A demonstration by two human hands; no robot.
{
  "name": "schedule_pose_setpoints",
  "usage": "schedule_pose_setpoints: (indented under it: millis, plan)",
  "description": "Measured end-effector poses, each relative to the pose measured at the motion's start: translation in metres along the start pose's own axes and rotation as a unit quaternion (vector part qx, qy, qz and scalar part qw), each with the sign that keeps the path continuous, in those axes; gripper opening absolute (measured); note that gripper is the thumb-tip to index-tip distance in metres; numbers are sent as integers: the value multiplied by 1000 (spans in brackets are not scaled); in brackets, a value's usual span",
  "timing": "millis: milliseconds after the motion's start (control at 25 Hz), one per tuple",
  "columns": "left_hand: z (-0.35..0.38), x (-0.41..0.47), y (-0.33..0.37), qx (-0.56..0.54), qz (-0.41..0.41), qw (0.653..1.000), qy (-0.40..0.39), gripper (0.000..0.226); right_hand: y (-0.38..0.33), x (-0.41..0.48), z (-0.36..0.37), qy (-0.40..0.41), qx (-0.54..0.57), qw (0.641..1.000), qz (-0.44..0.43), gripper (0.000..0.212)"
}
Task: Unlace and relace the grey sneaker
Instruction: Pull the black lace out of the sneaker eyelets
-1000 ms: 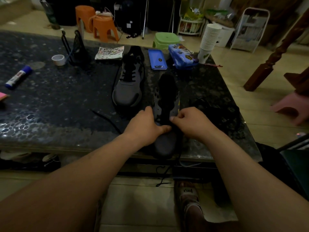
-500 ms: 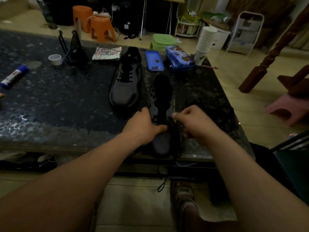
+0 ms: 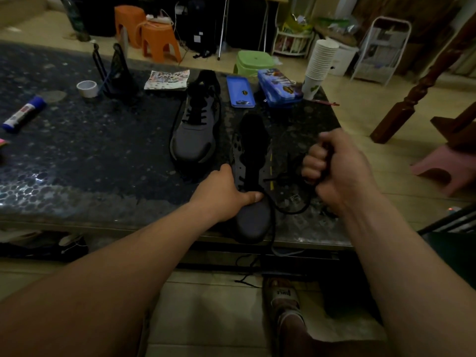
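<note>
My left hand (image 3: 221, 191) grips the grey sneaker (image 3: 253, 217) at the near edge of the dark speckled stone table (image 3: 103, 176), steadying it; my right hand (image 3: 332, 166) clenches the thin black lace (image 3: 291, 210), held rightward for pulling through.

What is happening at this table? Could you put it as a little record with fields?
Activity: working a shoe's lace
Left hand: grips the near grey fabric sneaker by its forefoot
Right hand: fist holds the thin black shoelace, out to the side
Other shoe: second grey sneaker, laced, further back
Surface: dark speckled stone table
</note>
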State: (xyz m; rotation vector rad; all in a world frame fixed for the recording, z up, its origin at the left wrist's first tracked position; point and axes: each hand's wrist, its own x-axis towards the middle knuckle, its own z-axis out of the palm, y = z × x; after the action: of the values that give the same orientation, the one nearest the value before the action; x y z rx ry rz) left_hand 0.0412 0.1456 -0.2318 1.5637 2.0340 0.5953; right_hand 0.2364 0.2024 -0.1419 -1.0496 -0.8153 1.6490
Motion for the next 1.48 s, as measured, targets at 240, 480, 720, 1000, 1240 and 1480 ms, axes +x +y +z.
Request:
schedule_pose_setpoints:
  millis: [240,480,720,1000,1240,1480]
  plan:
    - [2,-2,2,7,-8,1000,10,85,40,6,-11,-118,-632,764,-57,39]
    - [-2,-2,2,3,-11,1000,-6,88,-13,-13,-1,42,20,996,-70,32]
    - [-2,-7,4,-1,-22,1000,-14,85,-12,-15,-11,59,-292,954,-32,24]
    - [-9,-15,0,-32,-14,998,-57,84,47,-10,16,-66,-678,702,-208,21]
    - [0,-22,-1,-43,-14,999,-18,58,70,1,33,-63,-681,698,-213,18]
    - [8,-30,7,87,1,996,10,51,77,-6,32,-48,-729,579,-361,17]
